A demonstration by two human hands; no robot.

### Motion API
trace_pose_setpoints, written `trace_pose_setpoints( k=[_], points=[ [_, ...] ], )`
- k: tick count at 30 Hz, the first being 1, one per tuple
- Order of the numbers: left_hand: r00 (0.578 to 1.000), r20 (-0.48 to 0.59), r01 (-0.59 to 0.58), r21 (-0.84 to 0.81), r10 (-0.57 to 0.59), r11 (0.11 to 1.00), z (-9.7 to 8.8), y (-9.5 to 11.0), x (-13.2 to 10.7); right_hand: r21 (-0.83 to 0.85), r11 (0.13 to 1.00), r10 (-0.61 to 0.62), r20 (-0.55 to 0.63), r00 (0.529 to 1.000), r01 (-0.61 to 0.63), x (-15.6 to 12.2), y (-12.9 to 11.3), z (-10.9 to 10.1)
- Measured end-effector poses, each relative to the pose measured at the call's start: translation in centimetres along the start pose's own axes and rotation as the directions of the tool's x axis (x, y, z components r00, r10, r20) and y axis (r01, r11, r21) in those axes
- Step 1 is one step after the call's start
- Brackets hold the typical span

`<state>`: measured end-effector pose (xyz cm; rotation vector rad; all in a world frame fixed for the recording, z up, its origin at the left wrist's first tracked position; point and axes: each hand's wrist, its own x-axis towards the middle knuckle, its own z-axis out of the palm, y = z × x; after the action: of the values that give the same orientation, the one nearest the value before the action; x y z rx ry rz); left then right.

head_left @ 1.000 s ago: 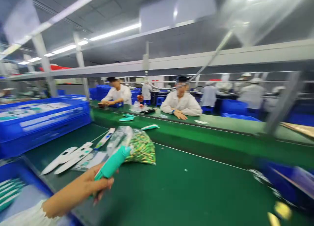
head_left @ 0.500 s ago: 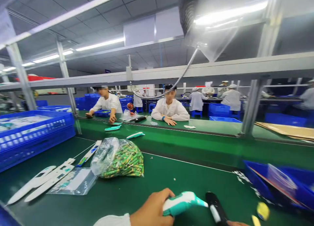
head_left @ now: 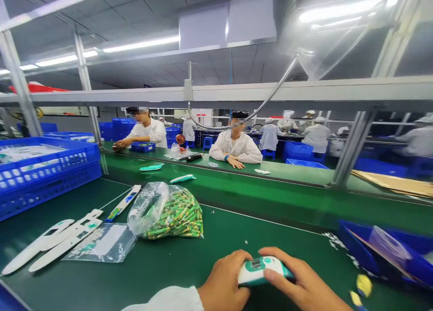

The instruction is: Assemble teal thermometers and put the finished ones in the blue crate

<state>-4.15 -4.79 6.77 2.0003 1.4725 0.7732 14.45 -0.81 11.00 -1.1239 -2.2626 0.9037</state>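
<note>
Both my hands are low in the view, over the green conveyor belt (head_left: 169, 272). My left hand (head_left: 225, 279) and my right hand (head_left: 299, 279) close around a white-and-teal handheld device (head_left: 262, 271), probably a thermometer, with a small display window on top. Farther left on the belt lie white plastic device casings (head_left: 64, 244), a clear bag of parts (head_left: 101, 243) and a clear bag of green-and-gold batteries (head_left: 172, 215). Neither hand touches these.
A blue crate (head_left: 43, 166) stands at the left, and a blue tray (head_left: 375, 252) sits at the lower right beside yellow items (head_left: 363, 285). Across the belt, two co-workers (head_left: 147, 130) (head_left: 236, 142) in white coats sit at a second green belt.
The device has moved from my left hand at the lower left to the bottom middle. My right hand now grips it, and the black item beside it earlier is out of view.
</note>
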Motion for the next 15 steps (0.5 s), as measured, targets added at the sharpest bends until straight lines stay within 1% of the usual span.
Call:
trace_pose_setpoints(
  k=[2,3,4,5,7,8,9,12,15],
  points=[
    [1.0,-0.021,0.018,-0.035,-0.019,0.999,-0.1,-0.3,0.0,-0.052,0.998,-0.015,0.052,0.999,0.017,1.0,-0.6,-0.6],
    [0.998,-0.045,0.034,-0.048,-0.036,0.998,-0.1,-0.5,0.1,-0.066,0.998,-0.01,0.041,0.999,0.012,1.5,-0.6,-1.0],
    [0.995,-0.085,0.052,-0.061,-0.057,0.997,-0.1,-0.7,0.2,-0.069,0.998,0.002,-0.002,1.0,-0.003,2.0,-0.6,-1.3],
    [0.988,-0.132,0.073,-0.078,-0.082,0.994,-0.1,-0.9,0.3,-0.062,0.998,0.026,-0.074,0.997,-0.03,2.4,-0.4,-1.7],
    [0.968,-0.206,0.114,-0.13,-0.139,0.985,-0.2,-1.2,0.6,-0.03,0.995,0.089,-0.242,0.966,-0.1,3.3,0.3,-2.2],
    [0.963,-0.216,0.134,-0.14,-0.163,0.981,-0.3,-1.3,0.7,-0.018,0.992,0.114,-0.304,0.946,-0.126,3.7,0.8,-2.3],
    [0.962,-0.207,0.155,-0.132,-0.18,0.979,-0.3,-1.4,0.7,-0.016,0.989,0.134,-0.337,0.932,-0.148,4.1,1.3,-2.1],
    [0.97,-0.153,0.188,-0.032,-0.19,0.982,-0.2,-1.6,0.8,-0.033,0.981,0.167,-0.341,0.925,-0.19,5.0,2.9,-1.0],
    [0.974,-0.141,0.183,0.02,-0.179,0.983,-0.1,-1.8,0.8,-0.01,0.98,0.185,-0.352,0.918,-0.201,5.6,3.8,0.1]
  ],
)
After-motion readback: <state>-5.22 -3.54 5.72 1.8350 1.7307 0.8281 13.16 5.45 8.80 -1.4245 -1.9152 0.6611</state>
